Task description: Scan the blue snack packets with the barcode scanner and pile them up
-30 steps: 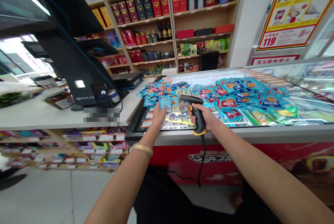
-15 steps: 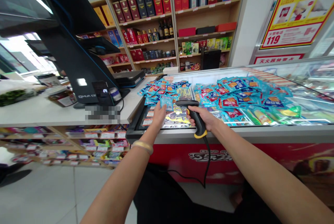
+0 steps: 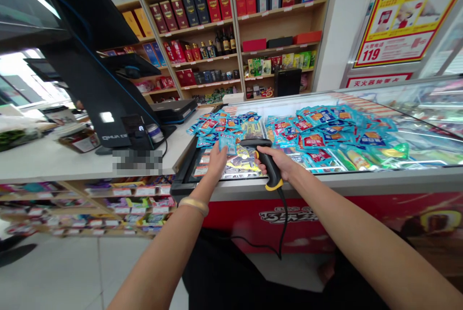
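Note:
My left hand (image 3: 217, 159) is closed on a light-blue snack packet (image 3: 227, 142), held just left of the scanner's head. In my right hand (image 3: 275, 159) is a black and yellow barcode scanner (image 3: 270, 168), gripped by its handle, its head level and turned toward the packet. A black cable hangs from the handle. Behind my left hand lies a small pile of blue and red snack packets (image 3: 213, 124) on the glass-topped freezer (image 3: 314, 179). A larger heap of similar packets (image 3: 321, 124) covers the glass to the right of the scanner.
To the left, a white counter (image 3: 144, 163) carries a black checkout terminal (image 3: 119, 127) and a jar (image 3: 81, 139). Sweets fill the shelves (image 3: 137, 202) beneath it. Tall shelves with boxed bottles (image 3: 195, 9) stand at the back. Yellow-framed poster (image 3: 401, 20) hangs at the right.
The whole view has shifted slightly, so things sit a little further left. Both hands keep their holds on the packet and the scanner, with hardly any movement between them.

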Demonstrator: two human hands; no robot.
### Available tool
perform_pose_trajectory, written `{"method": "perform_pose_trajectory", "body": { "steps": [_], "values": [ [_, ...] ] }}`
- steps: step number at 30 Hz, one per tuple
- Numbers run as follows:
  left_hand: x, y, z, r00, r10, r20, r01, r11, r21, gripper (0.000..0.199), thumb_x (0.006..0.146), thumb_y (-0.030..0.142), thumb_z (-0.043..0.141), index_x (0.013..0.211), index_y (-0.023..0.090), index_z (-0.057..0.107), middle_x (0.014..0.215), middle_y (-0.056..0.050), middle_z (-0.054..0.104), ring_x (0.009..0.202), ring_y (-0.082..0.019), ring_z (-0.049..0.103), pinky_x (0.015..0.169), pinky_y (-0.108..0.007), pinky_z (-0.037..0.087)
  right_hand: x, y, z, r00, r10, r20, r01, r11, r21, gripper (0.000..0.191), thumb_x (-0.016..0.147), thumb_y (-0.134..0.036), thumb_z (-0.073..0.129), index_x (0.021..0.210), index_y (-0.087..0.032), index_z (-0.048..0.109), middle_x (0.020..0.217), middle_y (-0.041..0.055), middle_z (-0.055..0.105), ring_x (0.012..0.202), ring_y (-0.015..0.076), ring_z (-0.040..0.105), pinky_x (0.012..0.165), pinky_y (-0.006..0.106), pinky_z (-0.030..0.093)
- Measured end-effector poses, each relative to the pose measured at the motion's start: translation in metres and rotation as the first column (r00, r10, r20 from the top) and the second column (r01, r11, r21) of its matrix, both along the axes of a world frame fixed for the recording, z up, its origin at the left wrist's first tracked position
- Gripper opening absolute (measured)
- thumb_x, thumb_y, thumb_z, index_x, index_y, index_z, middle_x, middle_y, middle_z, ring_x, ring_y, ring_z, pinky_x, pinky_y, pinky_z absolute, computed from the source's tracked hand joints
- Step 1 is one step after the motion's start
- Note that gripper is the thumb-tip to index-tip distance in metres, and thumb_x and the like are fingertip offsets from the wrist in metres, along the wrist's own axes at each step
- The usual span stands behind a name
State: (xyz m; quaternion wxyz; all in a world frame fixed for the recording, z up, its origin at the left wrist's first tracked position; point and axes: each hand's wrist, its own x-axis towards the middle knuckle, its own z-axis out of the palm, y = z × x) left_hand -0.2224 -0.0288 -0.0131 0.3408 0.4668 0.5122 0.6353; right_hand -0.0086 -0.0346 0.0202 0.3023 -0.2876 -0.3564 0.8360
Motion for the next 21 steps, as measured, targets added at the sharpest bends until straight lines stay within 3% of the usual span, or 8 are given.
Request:
{"method": "perform_pose_trajectory", "body": {
  "steps": [3,6,9,13,15,17,21],
  "values": [
    [0.002,0.002,0.004,0.961,0.112,-0.254,-0.095,0.992,0.078,0.029,0.08,0.028,0.057,0.107,0.017,0.061,0.104,-0.009,0.069,0.101,-0.027,0.065,0.09,-0.048,0.054,0.007,0.004,-0.001,0.992,-0.077,-0.095,0.077,0.997,-0.007,0.02,0.089,-0.03,0.054,0.076,-0.015,0.057,0.057,-0.0002,0.054,0.041,0.0073,0.046,0.037,0.017,0.041],
    [0.021,0.006,0.01,0.841,0.168,-0.514,-0.106,0.983,0.148,0.031,0.083,0.021,0.053,0.111,0.018,0.065,0.112,-0.01,0.069,0.111,-0.028,0.061,0.101,-0.046,0.047,0.025,0.01,0.001,0.968,-0.187,-0.169,0.187,0.982,-0.02,0.021,0.089,-0.03,0.052,0.075,-0.015,0.057,0.057,-0.0007,0.053,0.041,0.0066,0.045,0.039,0.017,0.042],
    [0.06,0.013,0.018,0.714,0.079,-0.696,0.049,0.986,0.162,0.04,0.088,0.016,0.043,0.124,0.023,0.062,0.118,-0.007,0.068,0.117,-0.025,0.059,0.103,-0.042,0.045,0.052,0.018,0.005,0.924,-0.332,-0.193,0.334,0.942,-0.021,0.02,0.086,-0.031,0.057,0.074,-0.015,0.056,0.057,-0.0007,0.053,0.041,0.0066,0.045,0.038,0.017,0.041],
    [0.129,0.032,0.026,0.517,-0.061,-0.854,0.334,0.933,0.135,0.052,0.089,0.008,0.034,0.135,0.024,0.053,0.135,-0.008,0.058,0.125,-0.021,0.054,0.107,-0.039,0.042,0.096,0.029,0.009,0.821,-0.516,-0.244,0.534,0.845,0.009,0.018,0.081,-0.031,0.063,0.074,-0.016,0.056,0.057,-0.0011,0.053,0.043,0.007,0.045,0.039,0.017,0.042],
    [0.163,0.042,0.027,0.458,-0.094,-0.884,0.354,0.931,0.084,0.053,0.09,0.009,0.032,0.14,0.022,0.048,0.142,-0.011,0.05,0.132,-0.022,0.047,0.11,-0.041,0.039,0.117,0.032,0.011,0.765,-0.584,-0.271,0.611,0.791,0.022,0.019,0.08,-0.033,0.064,0.074,-0.017,0.056,0.057,-0.0012,0.053,0.044,0.0068,0.045,0.04,0.016,0.043],
    [0.192,0.05,0.026,0.393,-0.151,-0.907,0.335,0.942,-0.012,0.051,0.094,0.021,0.04,0.145,0.018,0.04,0.15,-0.017,0.039,0.141,-0.027,0.033,0.114,-0.045,0.032,0.134,0.034,0.01,0.723,-0.627,-0.289,0.662,0.748,0.034,0.02,0.079,-0.034,0.065,0.073,-0.017,0.055,0.057,-0.0015,0.052,0.044,0.0065,0.045,0.041,0.016,0.044],
    [0.226,0.054,0.022,0.254,-0.286,-0.924,0.297,0.932,-0.206,0.062,0.095,0.04,0.044,0.148,0.012,0.032,0.158,-0.022,0.018,0.147,-0.033,0.011,0.118,-0.047,0.018,0.151,0.035,0.006,0.71,-0.652,-0.267,0.684,0.729,0.036,0.02,0.078,-0.034,0.065,0.074,-0.017,0.056,0.057,-0.0017,0.052,0.043,0.0071,0.046,0.04,0.016,0.045]
  ]
}}
